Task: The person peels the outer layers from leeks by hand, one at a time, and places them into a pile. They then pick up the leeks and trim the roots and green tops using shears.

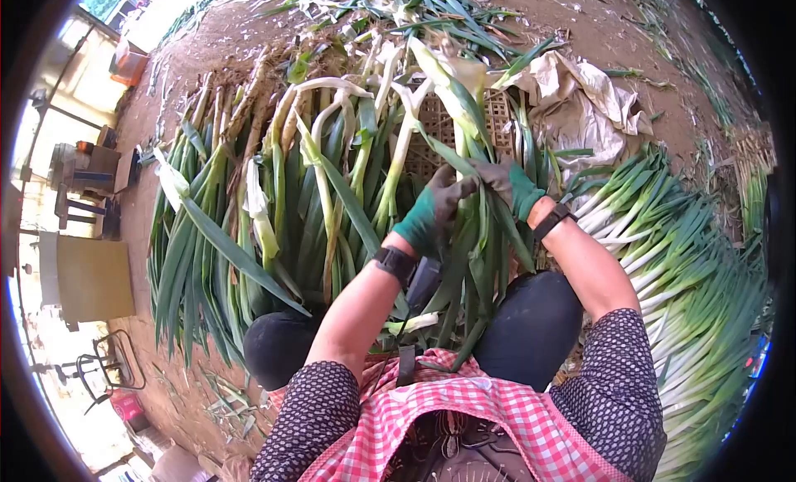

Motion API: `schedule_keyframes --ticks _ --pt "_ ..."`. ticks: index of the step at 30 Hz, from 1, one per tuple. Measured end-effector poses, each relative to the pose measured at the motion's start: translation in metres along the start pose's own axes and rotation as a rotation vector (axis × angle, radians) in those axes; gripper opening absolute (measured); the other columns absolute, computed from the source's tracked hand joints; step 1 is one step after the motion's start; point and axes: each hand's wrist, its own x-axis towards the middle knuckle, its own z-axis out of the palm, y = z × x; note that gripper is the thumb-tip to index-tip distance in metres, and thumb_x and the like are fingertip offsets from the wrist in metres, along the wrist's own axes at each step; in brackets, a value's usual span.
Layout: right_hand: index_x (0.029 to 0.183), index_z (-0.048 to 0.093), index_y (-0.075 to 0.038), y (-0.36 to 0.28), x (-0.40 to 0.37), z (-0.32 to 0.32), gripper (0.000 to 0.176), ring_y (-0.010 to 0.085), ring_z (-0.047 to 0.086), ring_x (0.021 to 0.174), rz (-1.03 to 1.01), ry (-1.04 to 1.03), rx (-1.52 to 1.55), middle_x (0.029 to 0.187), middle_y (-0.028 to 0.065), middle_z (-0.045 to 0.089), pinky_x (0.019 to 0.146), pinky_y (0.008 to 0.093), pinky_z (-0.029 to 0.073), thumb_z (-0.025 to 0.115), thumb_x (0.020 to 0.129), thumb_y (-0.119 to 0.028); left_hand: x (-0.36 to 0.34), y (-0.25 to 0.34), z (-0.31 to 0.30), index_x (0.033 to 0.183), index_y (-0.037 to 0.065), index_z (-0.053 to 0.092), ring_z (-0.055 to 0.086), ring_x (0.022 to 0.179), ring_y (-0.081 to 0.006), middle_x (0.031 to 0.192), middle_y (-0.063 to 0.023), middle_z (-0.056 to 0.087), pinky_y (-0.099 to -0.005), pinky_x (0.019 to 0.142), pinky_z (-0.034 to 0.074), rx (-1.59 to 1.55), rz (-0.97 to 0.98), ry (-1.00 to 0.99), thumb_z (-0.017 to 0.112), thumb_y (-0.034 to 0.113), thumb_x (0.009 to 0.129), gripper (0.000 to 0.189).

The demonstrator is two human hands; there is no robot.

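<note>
Both hands wear green and grey gloves and meet at a thick leek (454, 96), whose pale end points away from me. My left hand (438, 206) has its fingers curled at the leaves on the leek's left side. On the right side, my right hand (510, 186) has its fingers closed on the same leek. Long green leaves hang down between my knees. To the left lies a broad pile of untrimmed leeks (224, 225) with rooty ends. Behind the held leek is a woven basket (499, 117).
Cleaned leeks (680, 266) lie in a long heap on the right. A crumpled pale cloth (576, 100) is beside the basket. Leaf scraps (464, 17) litter the soil ahead. Further left are a board (95, 279), a metal frame (108, 366) and an orange crate (128, 65).
</note>
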Motion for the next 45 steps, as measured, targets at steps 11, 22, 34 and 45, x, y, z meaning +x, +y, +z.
schedule_keyframes --ticks 11,22,34,45 --pt "0.134 0.052 -0.010 -0.180 -0.158 -0.072 0.053 0.0350 0.067 0.089 -0.552 1.291 -1.767 0.100 0.0202 0.068 0.075 0.0416 0.054 0.067 0.084 -0.020 -0.076 0.088 -0.036 0.114 0.007 0.058 0.066 0.081 -0.0338 0.088 -0.0188 0.067 -0.0428 0.070 0.051 1.080 0.469 0.228 0.062 0.019 0.088 0.029" --pt "0.088 0.075 -0.009 -0.194 -0.417 -0.147 0.023 0.0383 0.067 0.083 0.063 1.797 -1.892 0.088 0.0210 0.069 0.072 0.0485 0.052 0.064 0.078 -0.027 -0.159 0.095 0.018 0.102 0.009 0.060 0.062 0.073 -0.0403 0.079 -0.0173 0.063 -0.0467 0.061 0.048 1.351 0.677 -0.171 0.061 0.011 0.085 0.018" --pt "0.104 0.070 -0.008 -0.050 -0.601 -0.251 0.033 0.0344 0.067 0.089 0.610 1.744 -1.440 0.100 0.0195 0.069 0.074 0.0455 0.053 0.056 0.088 -0.033 -0.189 0.111 -0.140 0.101 0.011 0.065 0.066 0.066 -0.0255 0.074 -0.0126 0.064 -0.0364 0.059 0.049 1.363 0.389 0.275 0.065 0.018 0.087 0.015" --pt "0.112 0.068 -0.008 -0.205 -0.275 -0.195 0.031 0.0272 0.068 0.089 -0.400 1.262 -1.102 0.104 0.0141 0.071 0.076 0.0412 0.054 0.055 0.093 -0.030 -0.144 0.133 -0.095 0.107 0.004 0.061 0.056 0.063 -0.0074 0.074 0.0005 0.057 -0.0247 0.056 0.046 0.594 0.207 0.238 0.062 0.025 0.093 0.025"
